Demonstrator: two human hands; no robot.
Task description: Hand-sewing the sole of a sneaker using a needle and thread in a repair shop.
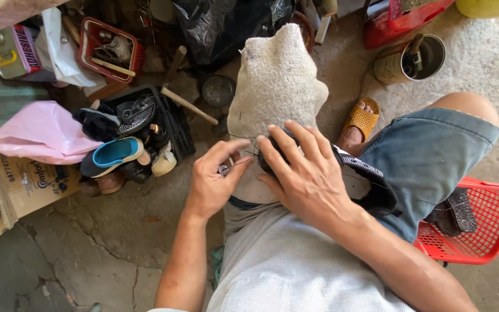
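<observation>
I sit with a whitish rough cloth (275, 86) draped over my raised left knee. A black sandal with a patterned strap (371, 185) lies across my lap on that cloth. My right hand (304, 173) presses down on the sandal's front end, fingers spread over it. Just left of it, my left hand (215, 179) pinches a small metal tool, apparently a needle (225, 169), at the sandal's edge. Thin thread runs between the two hands.
A black crate (174, 124) of old shoes and a blue sandal stands to the left, beside a pink bag (41, 133) and a cardboard box (21, 182). A hammer (189, 104) lies behind. A red basket (486, 225) is at right, a metal can (411, 58) beyond my sandalled foot (359, 121).
</observation>
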